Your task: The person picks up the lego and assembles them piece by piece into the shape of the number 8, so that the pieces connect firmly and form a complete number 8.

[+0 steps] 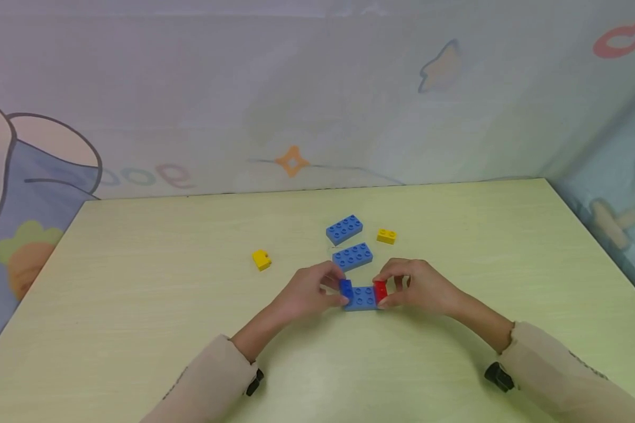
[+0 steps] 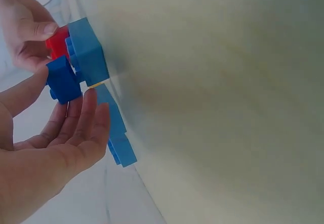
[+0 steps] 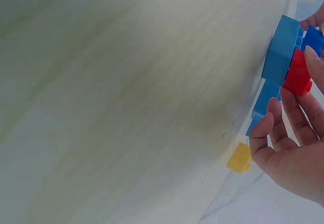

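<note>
A light blue brick (image 1: 363,298) with studs on top rests on the table near its middle. At its left end, my left hand (image 1: 309,292) pinches a small dark blue brick (image 2: 63,79) between thumb and fingers. That brick is slightly tilted over the studs in the left wrist view; whether it touches them I cannot tell. My right hand (image 1: 420,286) grips a small red brick (image 3: 297,73) at the opposite end. The right wrist view shows the red brick against the light blue brick's studded face.
Beyond the hands lie two more light blue bricks, a nearer one (image 1: 352,257) and a farther one (image 1: 344,229). A small yellow brick (image 1: 386,236) is to their right, and a yellow notched piece (image 1: 261,259) to their left. A printed cloth (image 1: 317,100) hangs behind the table (image 1: 137,305).
</note>
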`<move>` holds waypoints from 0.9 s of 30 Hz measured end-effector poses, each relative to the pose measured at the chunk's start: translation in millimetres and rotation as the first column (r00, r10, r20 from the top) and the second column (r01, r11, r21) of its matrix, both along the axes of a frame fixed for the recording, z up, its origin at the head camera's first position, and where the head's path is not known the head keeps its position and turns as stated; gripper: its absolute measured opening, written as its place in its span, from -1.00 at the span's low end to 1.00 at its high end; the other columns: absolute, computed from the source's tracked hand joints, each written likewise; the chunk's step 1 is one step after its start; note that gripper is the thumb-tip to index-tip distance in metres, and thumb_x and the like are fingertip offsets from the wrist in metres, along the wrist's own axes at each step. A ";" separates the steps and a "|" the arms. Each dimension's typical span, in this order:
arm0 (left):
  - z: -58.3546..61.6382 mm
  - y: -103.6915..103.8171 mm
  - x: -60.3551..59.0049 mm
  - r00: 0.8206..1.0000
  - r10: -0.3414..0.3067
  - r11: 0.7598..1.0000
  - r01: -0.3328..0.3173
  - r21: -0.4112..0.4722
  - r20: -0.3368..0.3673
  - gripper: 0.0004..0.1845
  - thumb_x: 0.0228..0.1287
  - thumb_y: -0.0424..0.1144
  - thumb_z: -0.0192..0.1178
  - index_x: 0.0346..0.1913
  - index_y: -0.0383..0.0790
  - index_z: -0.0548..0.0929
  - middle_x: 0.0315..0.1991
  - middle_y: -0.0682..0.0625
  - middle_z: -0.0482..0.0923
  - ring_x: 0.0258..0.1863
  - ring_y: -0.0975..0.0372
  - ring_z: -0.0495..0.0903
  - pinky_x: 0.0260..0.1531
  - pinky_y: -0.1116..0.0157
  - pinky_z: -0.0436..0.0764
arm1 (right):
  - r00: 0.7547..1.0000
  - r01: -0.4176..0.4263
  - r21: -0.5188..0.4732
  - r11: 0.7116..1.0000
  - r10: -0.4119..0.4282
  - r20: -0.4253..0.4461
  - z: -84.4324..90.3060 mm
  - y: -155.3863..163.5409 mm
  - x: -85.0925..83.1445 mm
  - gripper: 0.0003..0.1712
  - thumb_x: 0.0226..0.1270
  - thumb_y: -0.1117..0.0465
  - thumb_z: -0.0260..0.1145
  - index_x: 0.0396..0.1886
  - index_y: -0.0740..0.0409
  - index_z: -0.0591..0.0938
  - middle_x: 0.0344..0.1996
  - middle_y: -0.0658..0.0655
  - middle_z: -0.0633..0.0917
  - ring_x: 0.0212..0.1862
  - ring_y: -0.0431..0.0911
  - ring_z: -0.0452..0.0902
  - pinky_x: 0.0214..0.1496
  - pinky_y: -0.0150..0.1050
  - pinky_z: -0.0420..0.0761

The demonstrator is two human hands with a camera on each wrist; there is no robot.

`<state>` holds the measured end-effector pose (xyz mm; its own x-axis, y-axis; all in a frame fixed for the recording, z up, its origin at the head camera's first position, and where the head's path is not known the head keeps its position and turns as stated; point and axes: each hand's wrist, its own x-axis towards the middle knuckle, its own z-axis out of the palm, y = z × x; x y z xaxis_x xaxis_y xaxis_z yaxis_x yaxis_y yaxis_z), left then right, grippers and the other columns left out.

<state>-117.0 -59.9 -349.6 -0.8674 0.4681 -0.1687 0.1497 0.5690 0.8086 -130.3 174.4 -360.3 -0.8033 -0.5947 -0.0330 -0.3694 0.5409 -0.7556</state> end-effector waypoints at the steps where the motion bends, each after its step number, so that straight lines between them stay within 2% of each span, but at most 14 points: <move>1: -1.1 0.5 0.3 1.000 -0.003 1.000 0.003 -0.004 -0.002 -0.68 0.12 -0.32 0.27 -0.05 -0.27 0.50 -0.13 -0.03 0.55 -0.09 0.15 0.52 -0.10 0.25 0.51 | 1.000 0.000 0.000 1.000 0.000 -0.001 0.0 -0.1 0.0 -0.61 -0.04 0.21 0.47 -0.16 0.24 0.65 -0.31 -0.02 0.59 -0.34 -0.09 0.43 -0.32 -0.35 0.49; 18: -1.8 0.8 5.4 1.000 -0.021 1.000 0.021 0.009 -0.003 -0.64 0.14 -0.34 0.25 0.03 -0.25 0.53 -0.06 -0.03 0.54 -0.08 0.14 0.52 -0.10 0.24 0.51 | 1.000 -0.009 -0.017 1.000 0.008 -0.009 3.0 0.6 1.9 -0.62 -0.03 0.20 0.46 -0.18 0.26 0.66 -0.32 0.02 0.60 -0.34 -0.08 0.42 -0.33 -0.36 0.47; 27: -3.3 3.1 5.6 0.998 -0.026 1.000 0.026 0.002 -0.057 -0.68 0.16 -0.32 0.24 0.01 -0.26 0.55 -0.09 -0.02 0.56 -0.13 0.16 0.54 -0.16 0.28 0.53 | 1.000 -0.008 -0.020 1.000 0.008 -0.015 1.6 1.1 1.7 -0.62 -0.03 0.20 0.46 -0.17 0.25 0.66 -0.32 0.01 0.60 -0.36 -0.10 0.42 -0.33 -0.35 0.48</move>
